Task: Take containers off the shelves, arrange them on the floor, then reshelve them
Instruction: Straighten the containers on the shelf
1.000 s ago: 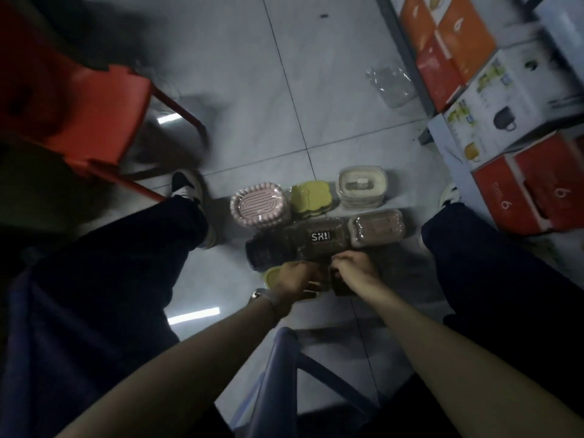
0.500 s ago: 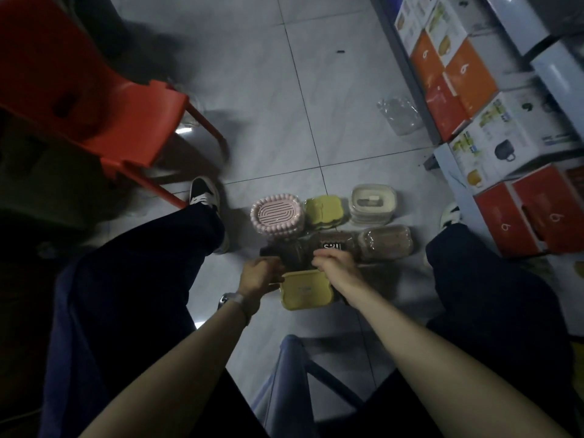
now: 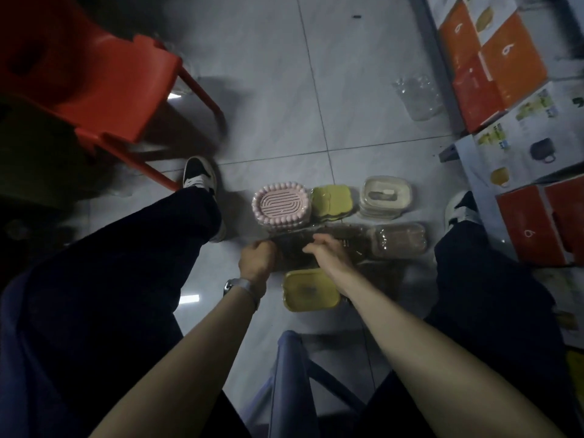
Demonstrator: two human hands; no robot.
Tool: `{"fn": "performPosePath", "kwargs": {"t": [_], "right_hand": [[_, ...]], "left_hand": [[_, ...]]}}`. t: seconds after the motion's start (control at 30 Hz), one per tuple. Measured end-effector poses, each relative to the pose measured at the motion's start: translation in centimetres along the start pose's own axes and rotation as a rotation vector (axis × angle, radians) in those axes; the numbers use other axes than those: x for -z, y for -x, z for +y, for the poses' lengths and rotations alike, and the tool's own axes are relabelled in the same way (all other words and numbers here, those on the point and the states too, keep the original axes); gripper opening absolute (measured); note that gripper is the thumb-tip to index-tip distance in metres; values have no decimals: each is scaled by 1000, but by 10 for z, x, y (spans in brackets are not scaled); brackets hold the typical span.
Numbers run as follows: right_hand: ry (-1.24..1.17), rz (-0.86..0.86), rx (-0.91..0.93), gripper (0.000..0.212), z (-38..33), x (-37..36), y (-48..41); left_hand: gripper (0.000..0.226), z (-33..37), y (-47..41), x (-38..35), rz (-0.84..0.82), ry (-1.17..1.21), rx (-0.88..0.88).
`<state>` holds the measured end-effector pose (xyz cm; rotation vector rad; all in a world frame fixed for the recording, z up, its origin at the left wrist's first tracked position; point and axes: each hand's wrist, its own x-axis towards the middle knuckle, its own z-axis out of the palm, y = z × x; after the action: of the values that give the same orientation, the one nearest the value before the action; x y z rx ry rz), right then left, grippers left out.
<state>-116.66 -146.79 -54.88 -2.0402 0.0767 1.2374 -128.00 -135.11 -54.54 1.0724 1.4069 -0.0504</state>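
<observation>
Both hands meet over a dark container (image 3: 292, 249) that lies on the floor. The left hand (image 3: 257, 259) curls round its left end, and the right hand (image 3: 325, 251) has its fingers bent over the top, gripping it. The container itself is blurred, so its lid and label cannot be made out.

Just beyond the hands sits a row of three more: a pink container (image 3: 280, 205) with a beaded rim beyond the left hand, a yellow-green container (image 3: 331, 200) touching it, and a pale clear container (image 3: 385, 196) further right. To the right of the right hand, a brown container (image 3: 399, 240) lies close against the dark one. Just under the right wrist, nearer the body, is a yellow box (image 3: 311, 290).

The floor (image 3: 271, 99) is pale grey tile with thin dark joints (one joint crosses just beyond the row). The room is dim. Far to the left of the hands stands a red chair (image 3: 110, 90). To the right, cartons are stacked edge to edge: orange cartons (image 3: 505, 58) beyond, a white carton (image 3: 537, 147) printed with kettles, and a red carton (image 3: 543, 226) nearest. A crumpled clear wrapper (image 3: 417, 96) lies on the tiles beside the orange ones. Below the forearms is a blue stool (image 3: 290, 374).
</observation>
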Motion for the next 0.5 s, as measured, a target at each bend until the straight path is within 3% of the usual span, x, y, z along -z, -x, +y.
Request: {"fn": "performPosePath", "kwargs": {"t": [0.2,0.37,0.43,0.5], "right_hand": [[112,-30,-79,70,2,-11,-30],[171,-53,-103,70,5,-29,-48],[210,-61,-101,67,2,-37,-55],[247,-61,-108,65,1,-45,-60]], "left_hand": [[22,-13,-35,14,108,-44,58],[54,-39,-66,20,94,-109,162],[45,-40,-73,18,76,-90,177],[18,-39,-78,15,63,-36,209]]}}
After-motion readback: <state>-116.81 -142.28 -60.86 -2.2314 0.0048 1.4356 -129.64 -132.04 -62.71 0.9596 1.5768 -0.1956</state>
